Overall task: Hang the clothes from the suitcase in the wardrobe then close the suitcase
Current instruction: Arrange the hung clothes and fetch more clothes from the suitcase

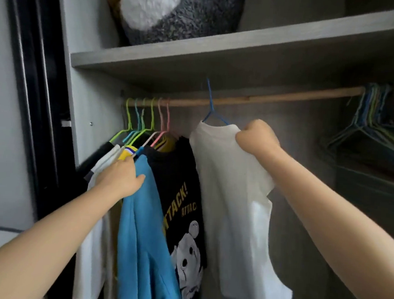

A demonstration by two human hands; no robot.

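Wardrobe (81,107) of grey board fills the view, its door open, with a wooden rail (278,96) running under a shelf (199,52). On that shelf sits a grey-and-white plush toy (169,12). Clothes hang bunched at the rail's left end on green, blue and pink wire hangers (144,119): a black printed T-shirt (178,190), a blue garment (138,227), then white, yellow and dark pieces packed against the side wall. Just right of the bunch hangs a white T-shirt (229,211) on a blue wire hanger (210,103); whether its hook rests on the rail or is only raised beside it cannot be told. At the rail's far right end a cluster of empty wire hangers (377,125) hangs, well apart from the clothes.

Right hand (255,139) is a closed fist gripping the white T-shirt at its shoulder. Left hand (120,176) lies flat with fingers relaxed against the hanging bunch, thumb on the blue garment, pressing it toward the left wall. The suitcase does not appear.
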